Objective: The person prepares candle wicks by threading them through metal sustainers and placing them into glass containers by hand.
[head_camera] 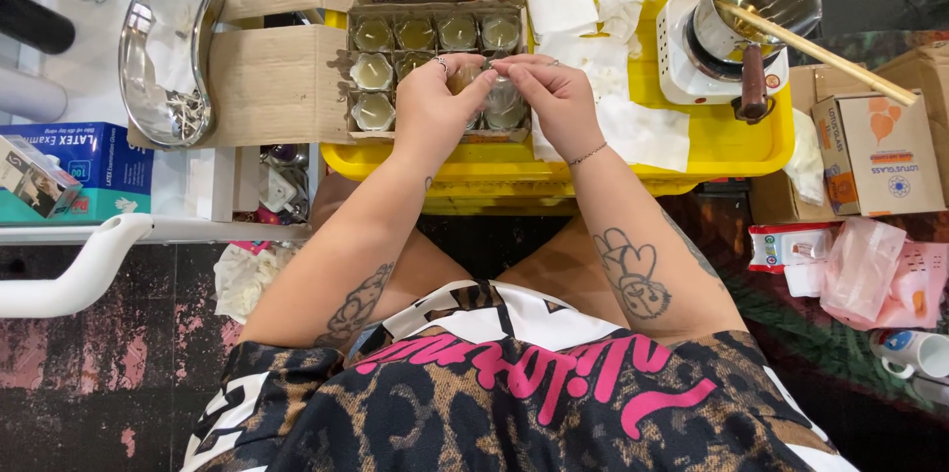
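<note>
Underneath — yellow tray (732,151), patterned floor (119,373).

Leopard-print top with pink lettering, tattooed forearms, thin bracelet on right wrist, ring on left hand (432,108)

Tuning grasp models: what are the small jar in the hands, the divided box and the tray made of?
Small jar: looks like clear glass, see-through and shiny. Divided box: brown corrugated cardboard, matte, with folded flaps. Tray: probably plastic, glossy yellow with a rounded moulded rim.
</note>
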